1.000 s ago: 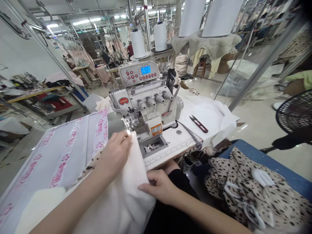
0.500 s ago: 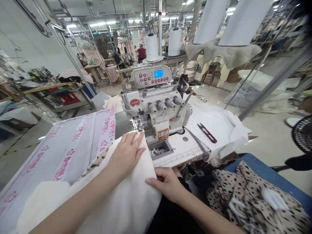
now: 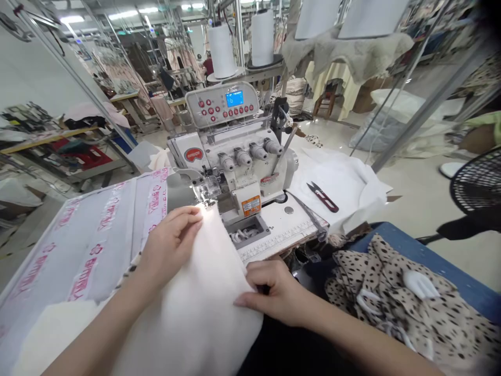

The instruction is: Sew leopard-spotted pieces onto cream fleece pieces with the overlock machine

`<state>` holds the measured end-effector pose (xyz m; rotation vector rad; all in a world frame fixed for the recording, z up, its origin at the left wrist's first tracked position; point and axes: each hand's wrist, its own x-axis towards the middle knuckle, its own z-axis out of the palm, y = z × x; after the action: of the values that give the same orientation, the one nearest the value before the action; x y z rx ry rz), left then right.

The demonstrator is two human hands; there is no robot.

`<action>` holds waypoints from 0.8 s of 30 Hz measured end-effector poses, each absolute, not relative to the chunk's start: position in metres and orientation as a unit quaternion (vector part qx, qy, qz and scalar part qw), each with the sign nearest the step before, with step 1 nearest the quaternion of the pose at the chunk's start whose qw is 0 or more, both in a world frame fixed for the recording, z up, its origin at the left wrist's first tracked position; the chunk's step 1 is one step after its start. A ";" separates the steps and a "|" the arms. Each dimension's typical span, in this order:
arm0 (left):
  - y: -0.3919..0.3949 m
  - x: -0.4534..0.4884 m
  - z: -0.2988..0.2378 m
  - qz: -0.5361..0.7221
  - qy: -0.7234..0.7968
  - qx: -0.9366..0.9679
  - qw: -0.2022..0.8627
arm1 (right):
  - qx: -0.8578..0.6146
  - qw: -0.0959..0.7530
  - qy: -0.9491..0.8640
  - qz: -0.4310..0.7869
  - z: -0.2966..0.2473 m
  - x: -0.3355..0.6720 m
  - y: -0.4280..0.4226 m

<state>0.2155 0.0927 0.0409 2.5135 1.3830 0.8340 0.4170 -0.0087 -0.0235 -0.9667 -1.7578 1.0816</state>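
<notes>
Factory floor (image 3: 415, 193) stretches past the overlock machine (image 3: 230, 151). Under my fingers lies white fabric (image 3: 188, 308): my left hand (image 3: 170, 245) rests flat near the presser foot (image 3: 199, 190), fingers together, while my right hand (image 3: 274, 287) grips the fabric's edge.

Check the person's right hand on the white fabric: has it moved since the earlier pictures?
Yes: the right hand has shifted rightward, its fingertips now nearer below the orange label on the white overlock sewing machine.
</notes>
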 end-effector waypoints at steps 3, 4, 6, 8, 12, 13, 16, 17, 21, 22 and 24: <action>0.094 0.219 0.044 0.269 0.471 0.836 0.086 | -0.381 0.406 -0.715 0.422 -0.023 0.420 -0.012; 0.096 0.220 0.045 0.267 0.473 0.835 0.089 | -0.382 0.400 -0.720 0.419 -0.025 0.420 -0.012; 0.100 0.221 0.046 0.261 0.479 0.833 0.097 | -0.386 0.395 -0.728 0.407 -0.031 0.419 -0.012; 0.106 0.221 0.047 0.256 0.485 0.828 0.113 | -0.390 0.400 -0.732 0.389 -0.035 0.418 -0.009; 0.121 0.221 0.051 0.246 0.509 0.814 0.130 | -0.397 0.421 -0.723 0.378 -0.036 0.414 -0.002; 0.125 0.222 0.052 0.240 0.517 0.811 0.129 | -0.399 0.424 -0.720 0.379 -0.035 0.414 0.000; 0.136 0.224 0.055 0.224 0.532 0.809 0.106 | -0.407 0.434 -0.710 0.378 -0.032 0.411 0.006; 0.141 0.224 0.056 0.224 0.533 0.810 0.093 | -0.408 0.440 -0.707 0.375 -0.031 0.410 0.008; 0.162 0.223 0.051 0.241 0.515 0.822 0.045 | -0.409 0.468 -0.699 0.355 -0.026 0.405 0.019; 0.167 0.223 0.050 0.250 0.505 0.826 0.039 | -0.409 0.471 -0.698 0.351 -0.025 0.405 0.021; 0.178 0.221 0.046 0.269 0.484 0.832 0.033 | -0.410 0.475 -0.697 0.347 -0.023 0.403 0.027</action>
<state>0.2207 0.1783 0.0457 2.5595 1.4887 0.8287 0.4031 0.0266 -0.0228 -1.0025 -1.7039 0.8486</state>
